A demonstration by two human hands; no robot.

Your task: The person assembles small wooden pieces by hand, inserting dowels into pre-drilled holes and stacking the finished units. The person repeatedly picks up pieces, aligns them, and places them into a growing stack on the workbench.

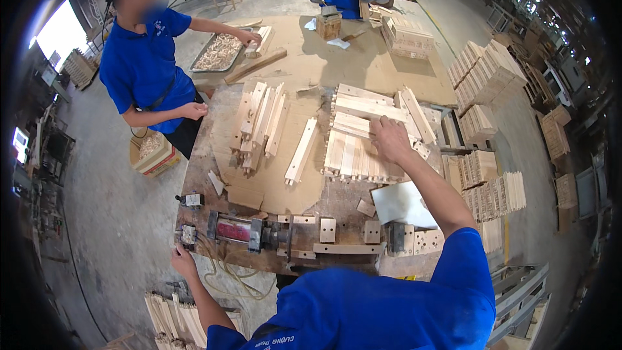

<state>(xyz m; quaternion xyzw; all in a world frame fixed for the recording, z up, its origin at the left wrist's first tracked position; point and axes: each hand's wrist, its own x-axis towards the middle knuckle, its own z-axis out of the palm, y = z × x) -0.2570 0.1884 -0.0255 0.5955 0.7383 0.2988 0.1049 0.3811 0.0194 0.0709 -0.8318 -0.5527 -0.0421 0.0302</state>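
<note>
My right hand (pixel 391 137) reaches over a stack of pale wooden slats (pixel 353 155) right of the table's middle. Its fingers are curled down over the edge of one wooden slat (pixel 353 124) on top. At the table's left front edge, my left hand (pixel 184 262) has its fingers bent against a small valve block (pixel 188 236); the palm hides part of the grip. Beside that block, a red-bodied clamping cylinder (pixel 233 230) lies fixed to the table, with small drilled wood blocks (pixel 328 231) and a wooden strip (pixel 346 248) to its right.
A single slat (pixel 301 150) and a loose pile of slats (pixel 259 123) lie left of the stack. A white sheet (pixel 403 204) lies nearer me. Two co-workers stand across the table, by a tray of dowels (pixel 218 50). Stacked wood pieces (pixel 486 78) stand on the right.
</note>
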